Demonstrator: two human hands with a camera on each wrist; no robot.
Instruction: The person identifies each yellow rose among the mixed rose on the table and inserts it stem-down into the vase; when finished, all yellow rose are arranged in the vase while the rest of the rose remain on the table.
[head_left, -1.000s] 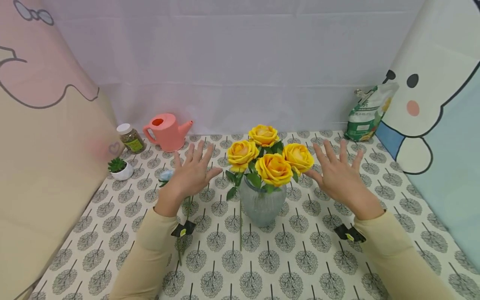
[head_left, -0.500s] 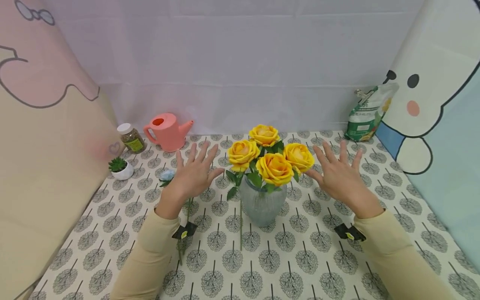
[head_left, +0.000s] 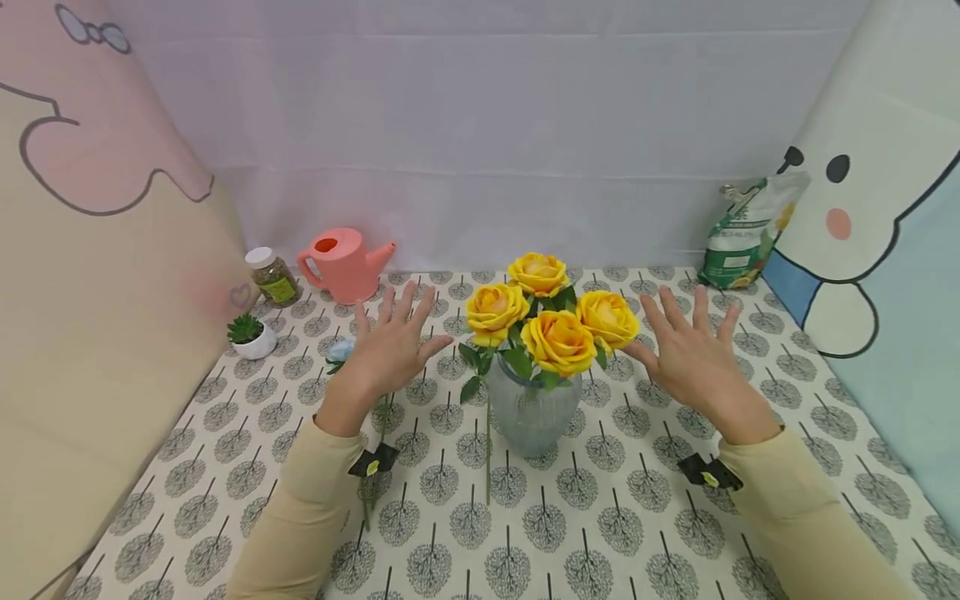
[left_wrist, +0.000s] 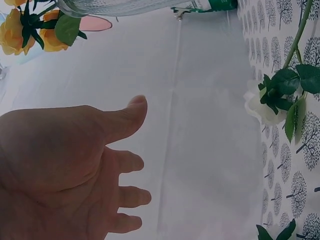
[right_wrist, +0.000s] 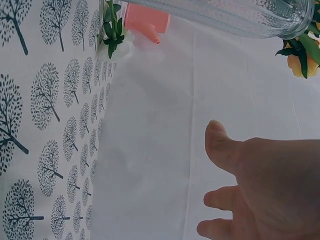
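Note:
A ribbed glass vase stands upright near the middle of the table, holding several yellow roses with green leaves. To its left, my left hand is held out palm down, fingers spread. My right hand mirrors it on the other side, its thumb tip overlapping the rightmost rose in the head view. Neither hand holds anything. Partly hidden beneath the left wrist lies a pale blue flower on a long stem. A white flower lies on the tablecloth in the left wrist view; the vase mostly hides it from the head camera.
At the back left are a pink watering can, a white-capped jar and a small potted succulent. A clipped green-and-white bag stands back right. Fabric panels enclose the tree-patterned tablecloth.
The head view has shifted slightly, so the scene sits a little further right and lower. Both hands stay spread beside the vase; nothing has been picked up.

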